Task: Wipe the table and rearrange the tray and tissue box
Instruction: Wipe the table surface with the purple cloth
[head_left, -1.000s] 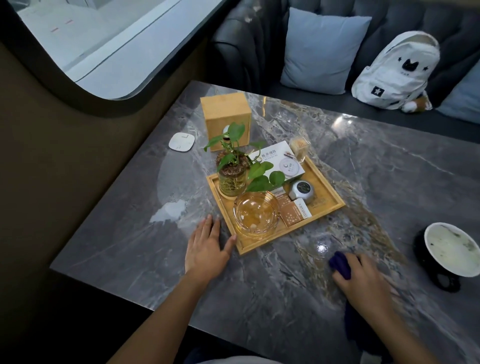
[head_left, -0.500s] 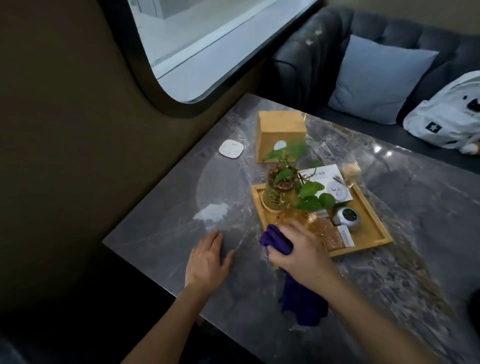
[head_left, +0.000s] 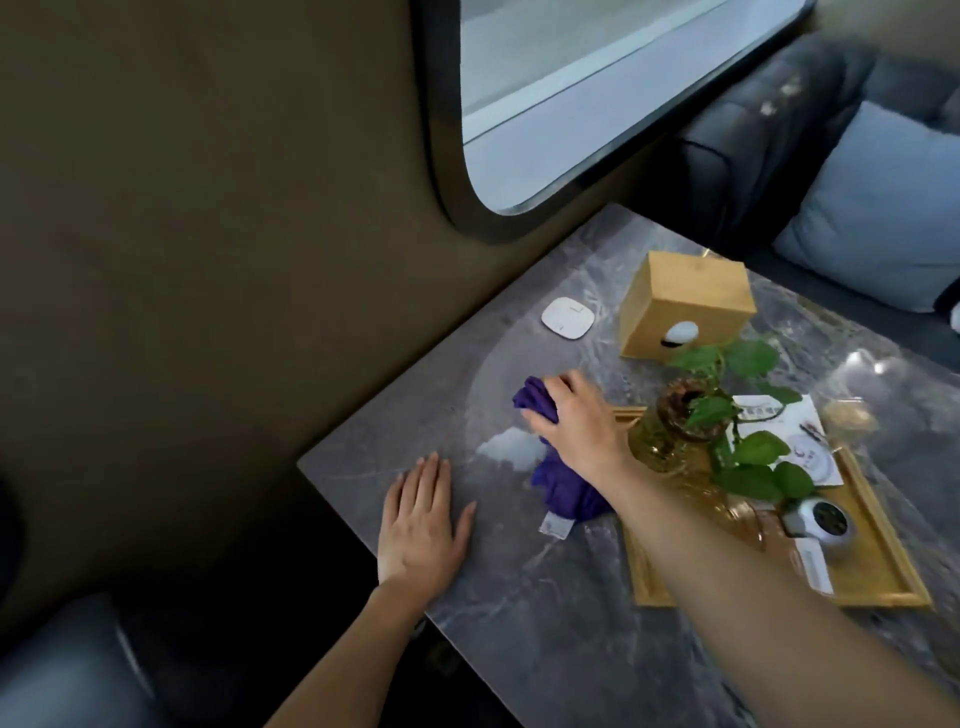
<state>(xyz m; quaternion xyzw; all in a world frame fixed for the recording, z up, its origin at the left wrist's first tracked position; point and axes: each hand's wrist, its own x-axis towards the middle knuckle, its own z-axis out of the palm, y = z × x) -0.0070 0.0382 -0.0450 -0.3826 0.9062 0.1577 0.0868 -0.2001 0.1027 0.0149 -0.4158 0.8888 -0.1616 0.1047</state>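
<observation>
My right hand (head_left: 574, 418) grips a purple cloth (head_left: 563, 491) and presses it on the grey marble table (head_left: 530, 613), left of the wooden tray (head_left: 883, 564). The cloth trails back under my wrist, its white tag showing. Flat on the table near the left front corner rests my left hand (head_left: 423, 525), fingers spread. The tray holds a potted green plant (head_left: 696, 415) in a glass jar, a card, a small round clock and an amber glass bowl partly hidden by my forearm. A wooden tissue box (head_left: 685, 301) stands behind the tray.
A white square coaster (head_left: 567, 318) lies near the wall, left of the tissue box. A small glass jar (head_left: 849, 413) stands beyond the tray. A window and brown wall run along the table's left side. A dark sofa with a blue cushion (head_left: 883, 218) lies behind.
My right hand has swept the purple cloth from the right front of the table, past the tray's front, to its left side. My left hand stayed flat. The view turned left.
</observation>
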